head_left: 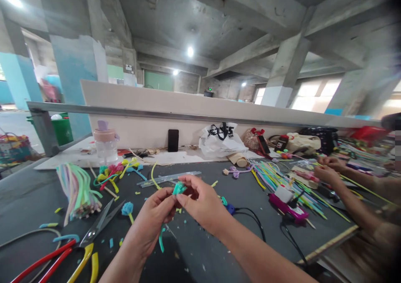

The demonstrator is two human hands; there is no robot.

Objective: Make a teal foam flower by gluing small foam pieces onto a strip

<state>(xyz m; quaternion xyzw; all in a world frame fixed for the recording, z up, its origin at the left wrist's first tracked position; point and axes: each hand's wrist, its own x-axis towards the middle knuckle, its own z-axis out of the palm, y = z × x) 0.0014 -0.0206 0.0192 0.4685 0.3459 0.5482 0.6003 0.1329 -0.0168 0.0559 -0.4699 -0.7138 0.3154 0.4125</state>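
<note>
Just above the dark table, between my two hands, is a small teal pipe-cleaner flower (179,188). My left hand (156,214) pinches it from the left, and my right hand (203,201) has its thumb and fingers closed on the other side. A teal stem piece (161,239) hangs below my left hand. Left of my hands lies a blue pipe-cleaner flower (127,209) on a yellow stem. Scissors (90,235) with blades apart rest beside it, near red-handled and yellow-handled tools (83,262) at the lower left.
A bundle of pastel pipe cleaners (77,191) lies at left, before a clear bottle (105,143). A phone (173,140) leans on the partition near a white bag (221,140). At right are loose pipe cleaners (272,176), a magenta power strip (288,207) with cables, and a co-worker's hands (328,170).
</note>
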